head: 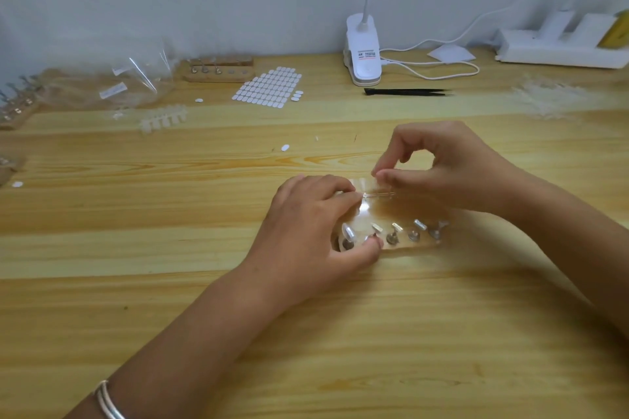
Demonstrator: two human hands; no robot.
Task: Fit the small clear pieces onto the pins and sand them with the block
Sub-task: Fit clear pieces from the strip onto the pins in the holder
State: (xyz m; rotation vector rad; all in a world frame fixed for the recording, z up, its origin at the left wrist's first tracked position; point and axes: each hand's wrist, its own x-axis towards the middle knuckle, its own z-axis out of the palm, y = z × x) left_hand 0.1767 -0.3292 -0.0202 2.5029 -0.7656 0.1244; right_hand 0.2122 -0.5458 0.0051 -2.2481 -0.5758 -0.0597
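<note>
A wooden holder [422, 246] with a row of several metal pins [394, 235] lies on the table in front of me. The leftmost pin carries a small clear oval piece [349, 231]; the other pins show bare tops. A small clear plastic bag [369, 202] with a zip line lies just behind the holder. My left hand [306, 231] grips the bag's left end with curled fingers, its thumb by the holder's front. My right hand [442, 170] pinches the bag's upper edge between thumb and forefinger. No sanding block can be made out.
Behind lie a sheet of white oval stickers [269, 87], black tweezers [406, 91], a white clip lamp [363, 54] with its cable, a second wooden pin holder [218, 73], clear bags [112, 85] and a white tip strip [163, 121]. Loose stickers [285, 147] dot the table.
</note>
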